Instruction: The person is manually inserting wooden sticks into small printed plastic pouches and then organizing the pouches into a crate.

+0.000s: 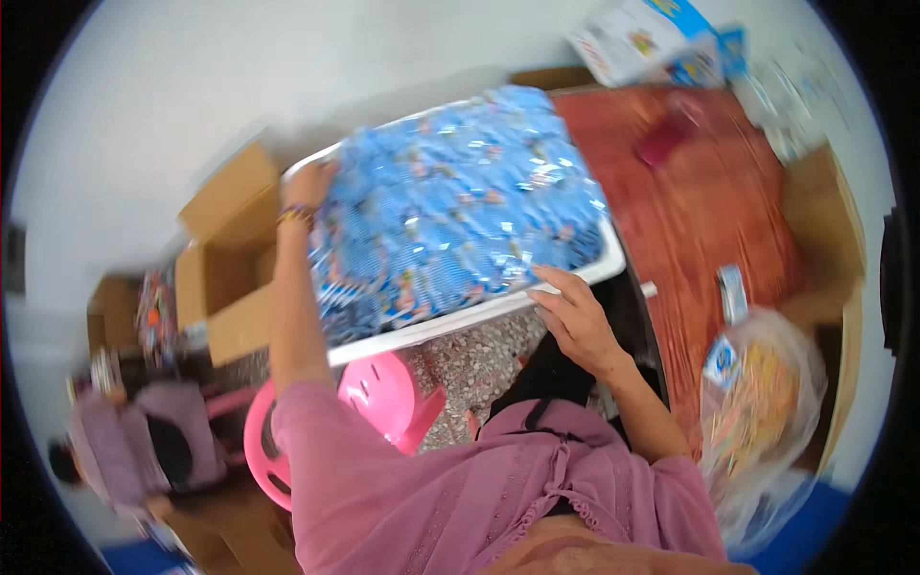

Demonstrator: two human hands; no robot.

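- White wall (230,67) stands behind red cloth (709,220).
- We see a white tray (422,333) of blue packets (450,192) left of the cloth.
- Our left hand (311,187) clamps its left edge.
- Our right hand (583,324) touches its near edge; we can't tell its grip.

Below the white rectangular plastic tray (441,329), a gap opens over speckled grey floor (479,372) (pinched leftward by a pink plastic chair (383,388)). Left of the tray, an open brown cardboard box (228,286) obstructs; right, passage runs over the wrinkled rust-red covering (700,225) toward a bulging clear plastic bag (762,412).
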